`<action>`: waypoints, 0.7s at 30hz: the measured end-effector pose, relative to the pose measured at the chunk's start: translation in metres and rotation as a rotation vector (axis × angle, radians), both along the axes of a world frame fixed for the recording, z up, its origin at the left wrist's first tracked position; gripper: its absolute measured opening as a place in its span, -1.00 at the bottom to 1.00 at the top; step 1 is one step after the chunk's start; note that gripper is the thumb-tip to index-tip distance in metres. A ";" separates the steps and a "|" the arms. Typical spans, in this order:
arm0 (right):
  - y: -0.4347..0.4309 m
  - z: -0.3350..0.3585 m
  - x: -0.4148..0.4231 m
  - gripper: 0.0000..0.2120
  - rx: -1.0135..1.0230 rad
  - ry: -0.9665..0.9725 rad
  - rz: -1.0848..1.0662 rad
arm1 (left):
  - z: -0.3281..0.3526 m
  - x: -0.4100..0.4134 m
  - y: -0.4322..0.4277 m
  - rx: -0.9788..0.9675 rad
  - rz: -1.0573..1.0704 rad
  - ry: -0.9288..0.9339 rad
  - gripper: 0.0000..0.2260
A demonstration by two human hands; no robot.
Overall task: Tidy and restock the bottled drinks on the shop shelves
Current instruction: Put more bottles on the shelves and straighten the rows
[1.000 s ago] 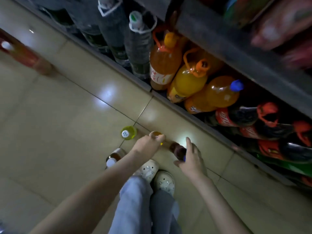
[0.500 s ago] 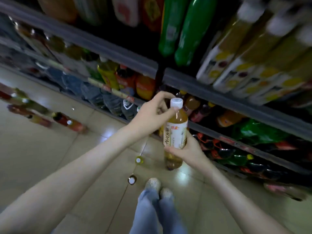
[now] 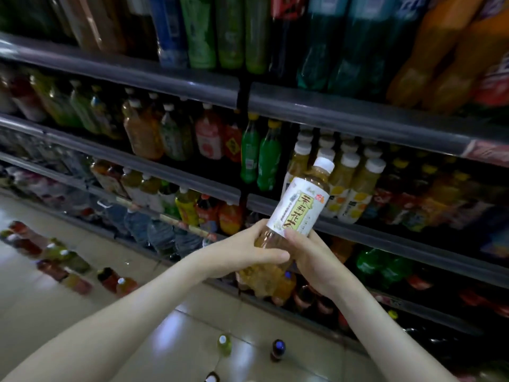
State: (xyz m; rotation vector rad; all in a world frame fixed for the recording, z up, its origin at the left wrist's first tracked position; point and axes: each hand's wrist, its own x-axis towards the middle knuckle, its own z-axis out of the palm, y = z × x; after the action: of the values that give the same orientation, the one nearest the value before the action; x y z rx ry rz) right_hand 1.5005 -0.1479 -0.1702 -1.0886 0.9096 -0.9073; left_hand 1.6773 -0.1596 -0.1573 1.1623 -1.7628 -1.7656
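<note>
I hold a tea bottle point(image 3: 298, 208) with amber liquid, a white cap and a white-and-yellow label, tilted to the right in front of the shelves. My left hand point(image 3: 245, 253) grips its lower body from the left. My right hand point(image 3: 311, 257) grips the lower body from the right and underneath. The cap points toward a row of similar white-capped yellow bottles point(image 3: 355, 183) on the middle shelf point(image 3: 385, 232).
Shelves of mixed drink bottles fill the view, with green bottles point(image 3: 259, 158) left of the white-capped row. On the tiled floor stand three loose bottles near my feet point(image 3: 224, 344) and a line of several bottles point(image 3: 63, 266) at the left.
I rose from the floor, where my hands reached for bottles, and lifted the tea bottle to the middle shelf's height. My left hand moved from the cap down to the bottle's body.
</note>
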 end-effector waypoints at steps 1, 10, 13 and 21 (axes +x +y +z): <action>0.004 0.003 0.000 -0.23 0.006 -0.008 -0.012 | 0.005 0.001 0.009 -0.075 0.035 -0.094 -0.33; 0.029 0.025 0.022 -0.49 0.055 -0.050 -0.072 | 0.024 0.019 0.052 -0.563 0.217 -0.616 -0.37; 0.024 0.037 0.033 -0.56 -0.032 -0.068 -0.181 | 0.039 0.029 0.045 -0.561 0.190 -0.524 -0.36; -0.011 0.061 0.094 -0.68 -0.347 0.057 -0.337 | 0.060 0.118 0.004 -0.643 0.231 -0.405 -0.63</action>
State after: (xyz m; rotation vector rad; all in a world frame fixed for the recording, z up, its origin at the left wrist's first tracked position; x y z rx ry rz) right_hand 1.5946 -0.1592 -0.1089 -1.2817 1.0257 -1.3546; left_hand 1.7958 -0.1556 -0.0975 1.4023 -2.0863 -0.7602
